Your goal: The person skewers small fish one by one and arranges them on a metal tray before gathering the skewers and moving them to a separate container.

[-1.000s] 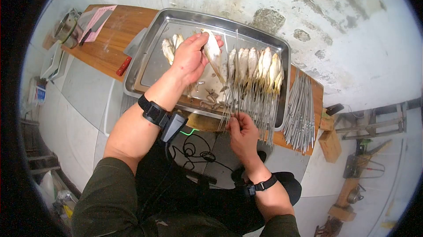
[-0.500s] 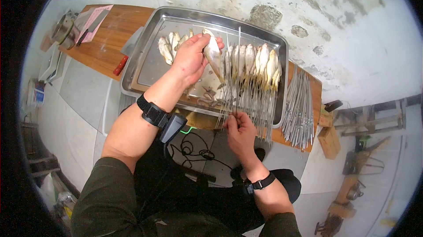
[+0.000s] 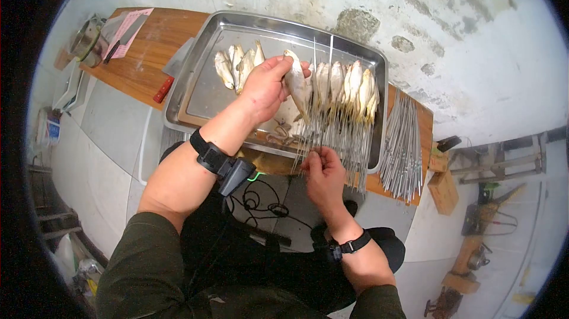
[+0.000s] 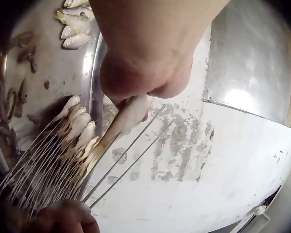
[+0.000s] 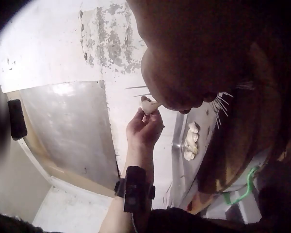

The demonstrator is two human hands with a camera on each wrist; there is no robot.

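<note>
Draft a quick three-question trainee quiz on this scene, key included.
1. Multiple choice: what does the left grip hold? A) a red-handled cleaver; B) a pale, slender whole fish; C) a coil of black cable.
2. True or false: the right grip holds at least one long, thin metal skewer.
3. Fill in: in the head view, the loose pile of silver-grey metal skewers lies to the ____ of the shallow rectangular steel tray.

Key: 1. B; 2. true; 3. right.

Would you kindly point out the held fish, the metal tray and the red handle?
Held fish (image 3: 297,87): head view, mid-body.
Metal tray (image 3: 206,95): head view, bare floor.
Red handle (image 3: 163,90): head view, its middle.
</note>
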